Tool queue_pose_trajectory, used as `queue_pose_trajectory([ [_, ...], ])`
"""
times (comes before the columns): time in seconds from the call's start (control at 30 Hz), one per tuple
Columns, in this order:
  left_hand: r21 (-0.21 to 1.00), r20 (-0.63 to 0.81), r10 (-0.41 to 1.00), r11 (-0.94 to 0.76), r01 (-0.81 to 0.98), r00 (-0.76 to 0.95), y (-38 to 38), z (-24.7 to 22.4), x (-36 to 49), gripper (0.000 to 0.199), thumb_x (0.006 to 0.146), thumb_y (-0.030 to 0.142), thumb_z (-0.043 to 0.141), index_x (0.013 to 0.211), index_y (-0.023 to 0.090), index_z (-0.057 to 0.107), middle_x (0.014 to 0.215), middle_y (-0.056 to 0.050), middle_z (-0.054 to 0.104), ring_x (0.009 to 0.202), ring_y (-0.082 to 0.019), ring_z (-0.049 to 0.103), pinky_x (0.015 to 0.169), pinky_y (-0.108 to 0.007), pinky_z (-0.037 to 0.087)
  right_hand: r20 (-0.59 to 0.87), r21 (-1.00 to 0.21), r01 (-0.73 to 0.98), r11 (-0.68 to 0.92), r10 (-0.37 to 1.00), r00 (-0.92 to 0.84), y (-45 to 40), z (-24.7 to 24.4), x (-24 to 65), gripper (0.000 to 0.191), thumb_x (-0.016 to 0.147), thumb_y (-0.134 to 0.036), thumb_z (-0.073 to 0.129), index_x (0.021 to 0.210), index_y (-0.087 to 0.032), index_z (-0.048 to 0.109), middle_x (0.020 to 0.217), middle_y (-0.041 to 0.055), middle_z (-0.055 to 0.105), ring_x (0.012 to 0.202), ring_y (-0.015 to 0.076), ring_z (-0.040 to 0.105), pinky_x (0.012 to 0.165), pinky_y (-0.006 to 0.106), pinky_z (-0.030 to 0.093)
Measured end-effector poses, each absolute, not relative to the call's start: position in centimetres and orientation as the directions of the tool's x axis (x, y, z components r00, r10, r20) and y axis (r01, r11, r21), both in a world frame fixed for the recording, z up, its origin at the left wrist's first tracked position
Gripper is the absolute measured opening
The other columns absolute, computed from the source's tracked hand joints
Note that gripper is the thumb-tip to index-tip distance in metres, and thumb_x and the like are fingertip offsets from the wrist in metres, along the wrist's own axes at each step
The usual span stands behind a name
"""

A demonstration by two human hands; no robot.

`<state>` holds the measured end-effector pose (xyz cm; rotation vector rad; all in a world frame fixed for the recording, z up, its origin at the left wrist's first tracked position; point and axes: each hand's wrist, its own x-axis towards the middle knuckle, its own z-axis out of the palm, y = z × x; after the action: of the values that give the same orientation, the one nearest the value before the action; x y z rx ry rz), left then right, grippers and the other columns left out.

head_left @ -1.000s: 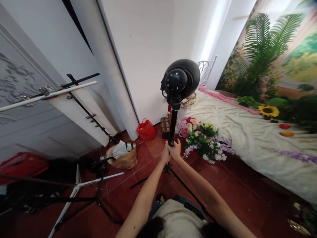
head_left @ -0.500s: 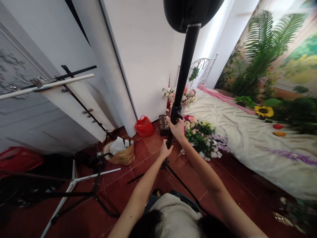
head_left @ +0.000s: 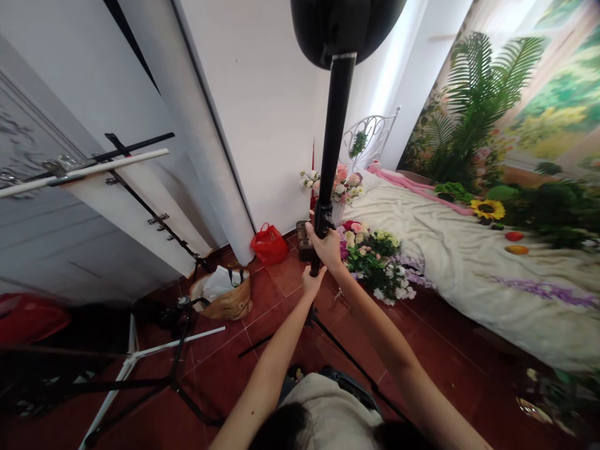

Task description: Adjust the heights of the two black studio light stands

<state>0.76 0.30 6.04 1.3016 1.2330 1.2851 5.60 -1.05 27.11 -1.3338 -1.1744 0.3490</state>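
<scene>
A black light stand (head_left: pixel 336 131) rises in front of me, with a large dark rounded head (head_left: pixel 349 28) at its top, cut off by the frame edge. My right hand (head_left: pixel 325 247) is closed around the pole just below its black locking collar (head_left: pixel 323 215). Lower down, my left hand (head_left: pixel 312 281) wraps the same pole, its fingers partly hidden behind it. The stand's thin black legs (head_left: pixel 344 347) spread over the red tiled floor, near my feet.
To the right, a bed with a cream blanket (head_left: pixel 403 212) has a flower bunch (head_left: pixel 370 256) beside it. A red plastic bag (head_left: pixel 269 244), a woven bag (head_left: pixel 229 300) and a small brown chest (head_left: pixel 304 240) stand ahead. Other stand legs (head_left: pixel 173 375) spread at left.
The stand's upper part and the whole scene have shifted slightly left in view. Both hands keep their hold on the pole.
</scene>
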Motion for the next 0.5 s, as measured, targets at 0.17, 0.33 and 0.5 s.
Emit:
queue_pose_trajectory([
  [0.17, 0.997, 0.073, 0.997, -0.074, 0.033, 0.034, 0.8, 5.4, 1.0, 0.027, 0.061, 0.039, 0.069, 0.063, 0.015, 0.057, 0.063, -0.002, 0.06, 0.059, -0.014, 0.054, 0.059, -0.024, 0.041, 0.505, -0.847, 0.424, 0.322, 0.738, 0.447, 0.1, 28.0, 5.8, 0.046, 0.079, -0.057, 0.051, 0.088, -0.014, 0.064, 0.068, 0.0018, 0.06, 0.06, 0.0129, 0.054, 0.06, 0.023, 0.045],
  [0.33, 0.993, 0.105, 0.994, -0.106, 0.059, 0.014, 1.2, 4.8, 1.5, 0.026, 0.066, 0.04, 0.065, 0.064, 0.015, 0.058, 0.062, -0.003, 0.059, 0.059, -0.014, 0.054, 0.057, -0.025, 0.041, 0.479, -0.856, 0.409, 0.316, 0.78, 0.401, 0.1, 28.1, 6.2, 0.046, 0.08, -0.057, 0.05, 0.092, -0.014, 0.062, 0.067, 0.0015, 0.06, 0.061, 0.0143, 0.057, 0.062, 0.026, 0.047],
  [0.5, 0.989, 0.119, 0.993, -0.118, 0.086, -0.004, 1.3, 4.6, 1.7, 0.029, 0.068, 0.044, 0.064, 0.069, 0.016, 0.059, 0.067, -0.003, 0.061, 0.062, -0.015, 0.056, 0.061, -0.026, 0.043, 0.443, -0.849, 0.358, 0.388, 0.893, 0.084, -1.2, 25.7, 9.7, 0.049, 0.074, -0.052, 0.062, 0.108, -0.018, 0.055, 0.091, 0.0046, 0.066, 0.081, 0.018, 0.062, 0.075, 0.03, 0.05],
])
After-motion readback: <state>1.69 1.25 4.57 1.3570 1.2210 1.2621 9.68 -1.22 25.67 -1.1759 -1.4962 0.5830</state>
